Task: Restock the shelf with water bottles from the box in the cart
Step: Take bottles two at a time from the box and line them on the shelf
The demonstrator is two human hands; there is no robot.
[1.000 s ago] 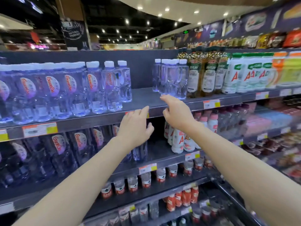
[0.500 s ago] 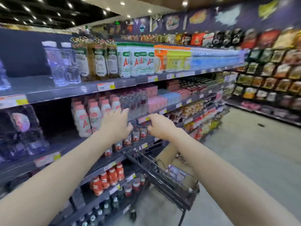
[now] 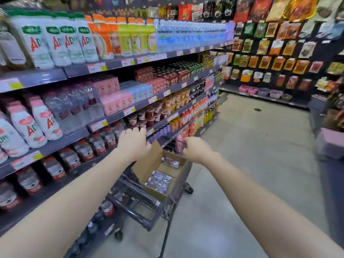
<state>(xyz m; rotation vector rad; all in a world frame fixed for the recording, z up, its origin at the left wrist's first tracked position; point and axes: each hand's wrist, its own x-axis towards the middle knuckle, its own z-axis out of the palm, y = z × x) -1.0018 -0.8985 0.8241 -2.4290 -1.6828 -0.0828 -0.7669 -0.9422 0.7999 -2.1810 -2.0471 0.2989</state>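
A dark wire cart (image 3: pixel 149 205) stands on the aisle floor beside the drinks shelving. An open cardboard box (image 3: pixel 149 164) sits in it, with several clear water bottles (image 3: pixel 159 181) lying inside. My left hand (image 3: pixel 133 142) hovers over the box's raised left flap, fingers apart, holding nothing. To its right, my right hand (image 3: pixel 197 148) hangs above the cart's far rim, fingers curled loosely and empty. The drinks shelf (image 3: pixel 78 71) runs along the left, packed with bottles.
Milk-drink bottles, juice and small cartons fill the left shelves, with red-label water bottles (image 3: pixel 83 151) on the lower tier. Snack packets hang on the wall (image 3: pixel 279 53) at the back right. A pink-grey bin (image 3: pixel 331 144) stands at the right. Grey floor (image 3: pixel 251 146) stretches ahead.
My view has swung right and down from the water-bottle shelf to the cart. Both hands dropped from shelf height to just above the box, still empty.
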